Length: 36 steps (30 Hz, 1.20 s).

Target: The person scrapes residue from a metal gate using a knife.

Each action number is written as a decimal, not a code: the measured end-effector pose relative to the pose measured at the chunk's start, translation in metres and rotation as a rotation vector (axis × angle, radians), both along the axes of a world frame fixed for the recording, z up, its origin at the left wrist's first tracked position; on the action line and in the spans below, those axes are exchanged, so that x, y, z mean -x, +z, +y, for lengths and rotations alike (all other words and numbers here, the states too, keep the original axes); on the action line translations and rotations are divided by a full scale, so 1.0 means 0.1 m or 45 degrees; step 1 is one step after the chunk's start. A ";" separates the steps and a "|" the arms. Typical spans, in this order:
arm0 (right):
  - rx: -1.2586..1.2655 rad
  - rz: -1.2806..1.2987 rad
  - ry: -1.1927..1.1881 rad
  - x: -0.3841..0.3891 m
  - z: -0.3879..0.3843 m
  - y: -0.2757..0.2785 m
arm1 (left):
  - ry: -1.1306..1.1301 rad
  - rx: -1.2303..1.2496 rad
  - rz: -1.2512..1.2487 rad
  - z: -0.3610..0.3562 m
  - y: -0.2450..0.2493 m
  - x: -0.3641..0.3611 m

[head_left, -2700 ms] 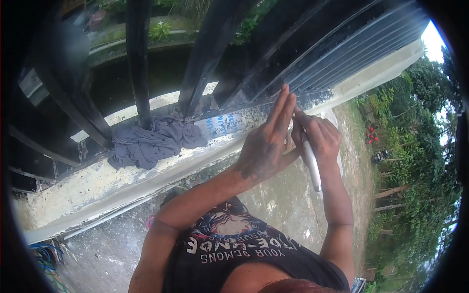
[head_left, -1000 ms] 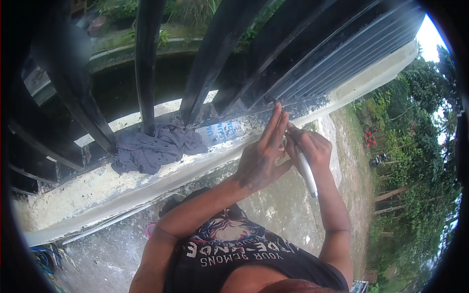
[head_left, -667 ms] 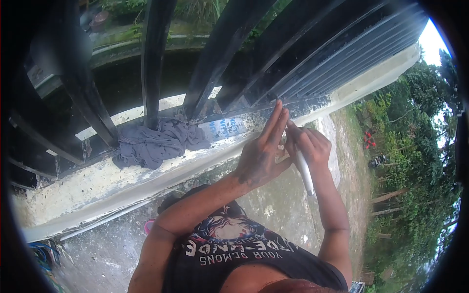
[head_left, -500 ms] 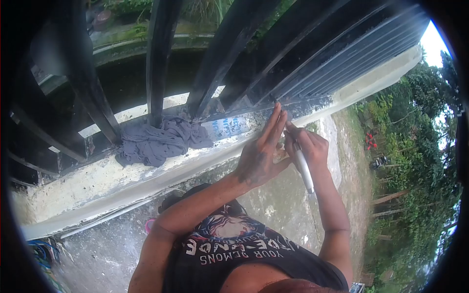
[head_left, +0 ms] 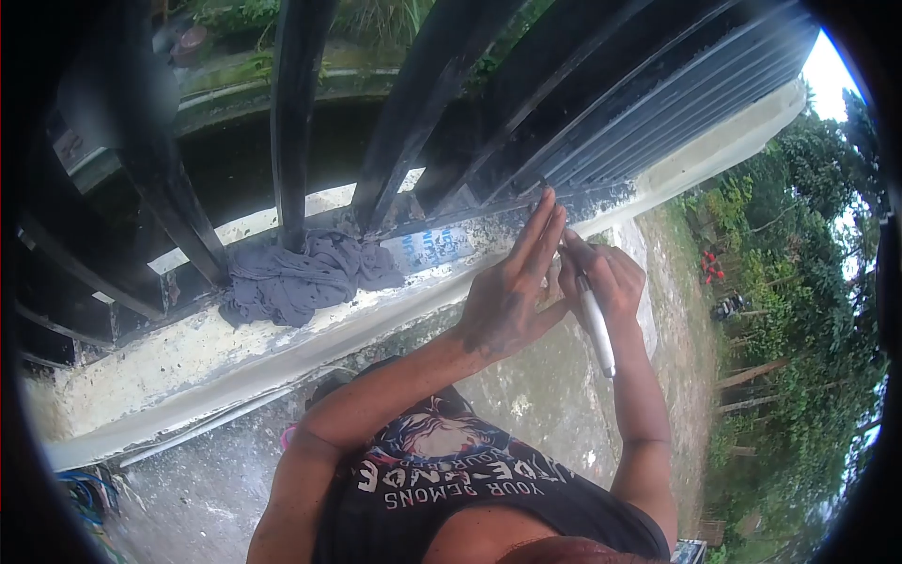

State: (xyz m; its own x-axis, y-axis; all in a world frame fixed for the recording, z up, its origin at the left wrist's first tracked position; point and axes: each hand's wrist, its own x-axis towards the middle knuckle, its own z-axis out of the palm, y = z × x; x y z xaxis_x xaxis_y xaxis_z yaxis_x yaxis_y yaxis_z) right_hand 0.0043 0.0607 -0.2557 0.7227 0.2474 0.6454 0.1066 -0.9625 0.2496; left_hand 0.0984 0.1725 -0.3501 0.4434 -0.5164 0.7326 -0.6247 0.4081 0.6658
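My left hand (head_left: 512, 299) has its fingers stretched out toward the base of the black metal fence (head_left: 597, 141), fingertips near its lower rail. Its thumb points at my right hand (head_left: 606, 280), which is close beside it. The fingers of my right hand are closed around a slim tool with a white, pen-shaped handle (head_left: 596, 329). The handle's rear end points back toward my body, and the working tip is hidden by my fingers. Left of my hands, a crumpled grey cloth (head_left: 296, 280) lies on the ledge against the bars, beside a white wrapper with blue lettering (head_left: 427, 246).
The fence stands on a pale concrete ledge (head_left: 169, 362) with peeling, dark-spotted paint. Below it lies a stained concrete floor (head_left: 207, 479). Coiled blue cables (head_left: 86, 498) are at the lower left. Trees (head_left: 799, 329) and a small red object (head_left: 711, 267) are off to the right.
Both hands have shifted slightly to the right, along with the white-handled tool. The cloth and wrapper stay in place on the ledge.
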 end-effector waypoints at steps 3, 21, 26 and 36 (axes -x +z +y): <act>0.004 0.022 -0.044 0.08 -0.05 0.01 | -0.014 -0.019 0.002 -0.04 0.05 0.04; 0.155 0.097 0.268 0.01 -0.83 -0.21 | 0.138 -0.161 -0.141 -0.16 -0.02 0.14; 0.317 0.140 0.271 -0.01 -0.92 -0.19 | 0.187 -0.276 -0.103 -0.13 -0.01 0.20; 0.314 0.046 0.557 -0.19 -1.13 -0.26 | 0.459 -0.306 -0.183 -0.34 -0.01 0.36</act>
